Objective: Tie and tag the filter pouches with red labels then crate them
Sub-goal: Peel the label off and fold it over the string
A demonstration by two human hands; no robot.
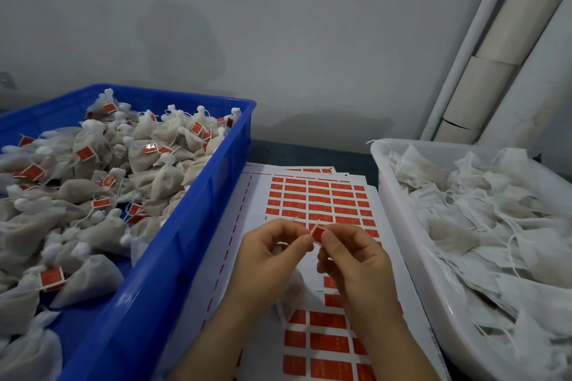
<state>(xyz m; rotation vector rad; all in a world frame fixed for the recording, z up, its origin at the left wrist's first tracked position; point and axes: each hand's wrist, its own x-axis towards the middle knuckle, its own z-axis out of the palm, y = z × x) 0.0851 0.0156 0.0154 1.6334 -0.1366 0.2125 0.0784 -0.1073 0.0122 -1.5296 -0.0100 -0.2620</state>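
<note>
Centrally, one red label (316,234) is pinched between the fingertips of both hands above the label sheets (318,204), with thin string ends (292,219) standing up just beside it. The left hand (269,257) has its fingers curled, thumb and forefinger closed at the label's left edge. The right hand (356,260) is likewise curled and pinches the label's right side. A pale pouch (295,283) shows partly beneath the hands and is mostly hidden by them, so whether its neck is already tied cannot be told.

Judged from the layout, this pouch is at the tagging step and is not yet crated. The blue crate (185,226) on the left holds a deep heap of tied pouches (154,164) bearing red tags, so a good share of the work appears done. The white tub (402,226) on the right is still full of loose, untagged pouches (479,226), so much remains. The sheets have many labels left, with bare gaps among them.

The labels carry faint pale print, too small to read. No brand is legible.
</note>
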